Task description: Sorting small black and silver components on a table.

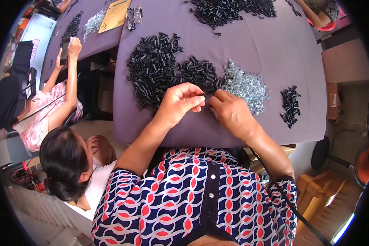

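Observation:
My left hand (pixel 177 104) is raised just above the table's near side, thumb and fingertips pinched on a small black tube piece (pixel 204 94). Close to its right, my right hand (pixel 233 114) has its fingers drawn together; whatever they hold is hidden. Behind my left hand spreads a large heap of short black tube pieces (pixel 153 65), joined by a smaller black heap (pixel 199 74). A pile of small shiny, clear or silvery pieces (pixel 244 87) lies just beyond my right hand. Farther right is a small separate group of black pieces (pixel 290 107).
The cloth-covered table (pixel 274 45) ends just below my hands. More black pieces (pixel 217 12) lie at its far side, with eyeglasses (pixel 134 17) and a yellow envelope (pixel 115 15) at far left. One person (pixel 65 164) sits close on my left, another beyond. A wooden stool (pixel 315 190) stands right.

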{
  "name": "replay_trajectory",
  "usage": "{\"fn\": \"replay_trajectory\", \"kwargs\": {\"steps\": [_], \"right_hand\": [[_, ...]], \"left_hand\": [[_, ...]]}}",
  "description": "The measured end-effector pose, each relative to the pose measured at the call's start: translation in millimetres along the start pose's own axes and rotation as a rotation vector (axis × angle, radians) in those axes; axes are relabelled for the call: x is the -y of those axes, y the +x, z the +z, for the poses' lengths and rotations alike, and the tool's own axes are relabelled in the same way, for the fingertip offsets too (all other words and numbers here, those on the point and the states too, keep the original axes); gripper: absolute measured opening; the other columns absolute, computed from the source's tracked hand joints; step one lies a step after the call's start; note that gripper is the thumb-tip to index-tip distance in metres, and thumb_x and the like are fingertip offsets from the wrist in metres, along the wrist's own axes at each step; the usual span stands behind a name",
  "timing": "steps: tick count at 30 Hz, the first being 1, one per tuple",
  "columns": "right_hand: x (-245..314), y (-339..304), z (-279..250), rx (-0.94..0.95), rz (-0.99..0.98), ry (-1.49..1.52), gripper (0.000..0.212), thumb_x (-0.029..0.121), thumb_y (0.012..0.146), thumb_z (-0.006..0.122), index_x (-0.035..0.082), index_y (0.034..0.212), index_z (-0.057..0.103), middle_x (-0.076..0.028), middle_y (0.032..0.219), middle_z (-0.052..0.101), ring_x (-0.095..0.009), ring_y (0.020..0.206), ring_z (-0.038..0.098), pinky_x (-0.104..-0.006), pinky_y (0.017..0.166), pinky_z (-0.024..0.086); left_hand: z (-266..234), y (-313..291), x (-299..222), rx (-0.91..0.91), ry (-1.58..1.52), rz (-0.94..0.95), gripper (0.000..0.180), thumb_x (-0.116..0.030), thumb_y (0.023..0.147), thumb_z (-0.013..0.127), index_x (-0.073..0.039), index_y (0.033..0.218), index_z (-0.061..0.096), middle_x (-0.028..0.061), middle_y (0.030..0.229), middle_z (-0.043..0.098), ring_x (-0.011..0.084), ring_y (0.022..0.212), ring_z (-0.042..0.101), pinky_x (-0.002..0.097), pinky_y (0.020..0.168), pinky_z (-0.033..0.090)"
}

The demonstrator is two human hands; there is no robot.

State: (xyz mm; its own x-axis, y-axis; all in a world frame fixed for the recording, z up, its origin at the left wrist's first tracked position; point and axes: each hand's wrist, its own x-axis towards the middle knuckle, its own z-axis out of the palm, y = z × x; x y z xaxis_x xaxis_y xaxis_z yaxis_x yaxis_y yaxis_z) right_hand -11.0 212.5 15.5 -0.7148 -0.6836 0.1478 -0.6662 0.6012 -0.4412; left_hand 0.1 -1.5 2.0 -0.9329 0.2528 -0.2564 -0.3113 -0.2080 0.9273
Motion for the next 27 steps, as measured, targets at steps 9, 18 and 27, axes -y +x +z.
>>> {"fn": "replay_trajectory", "kwargs": {"steps": [9,18,27], "right_hand": [[-9.9,-26.7,-16.1,-0.203,0.429,1.146,0.022,-0.009,0.086,0.064,-0.002,0.107,0.065,-0.005,0.099,0.062,-0.018,0.091,0.065,-0.0281,0.086,0.051],[-10.2,-42.5,-20.9,-0.178,0.468,1.328,0.019,-0.008,0.088,0.062,-0.001,0.105,0.064,-0.004,0.096,0.066,-0.012,0.086,0.065,-0.025,0.078,0.053],[-7.7,-47.5,-12.8,-0.23,0.37,1.202,0.029,-0.017,0.078,0.058,-0.002,0.103,0.064,-0.005,0.094,0.067,-0.015,0.093,0.066,-0.027,0.081,0.053]], "left_hand": [[15.9,-4.3,1.2,0.118,0.051,-0.03,0.009,-0.005,0.092,0.065,0.001,0.099,0.063,0.0054,0.086,0.069,0.0094,0.073,0.065,0.0238,0.068,0.054],[34.6,-3.3,3.3,0.203,0.016,-0.038,0.013,-0.006,0.093,0.065,0.002,0.104,0.063,0.0069,0.087,0.07,0.0105,0.075,0.065,0.0242,0.069,0.054],[39.9,-6.3,0.5,0.241,0.079,-0.064,0.014,-0.007,0.093,0.066,0.002,0.104,0.063,0.0067,0.088,0.069,0.0103,0.076,0.065,0.0238,0.069,0.055]]}}
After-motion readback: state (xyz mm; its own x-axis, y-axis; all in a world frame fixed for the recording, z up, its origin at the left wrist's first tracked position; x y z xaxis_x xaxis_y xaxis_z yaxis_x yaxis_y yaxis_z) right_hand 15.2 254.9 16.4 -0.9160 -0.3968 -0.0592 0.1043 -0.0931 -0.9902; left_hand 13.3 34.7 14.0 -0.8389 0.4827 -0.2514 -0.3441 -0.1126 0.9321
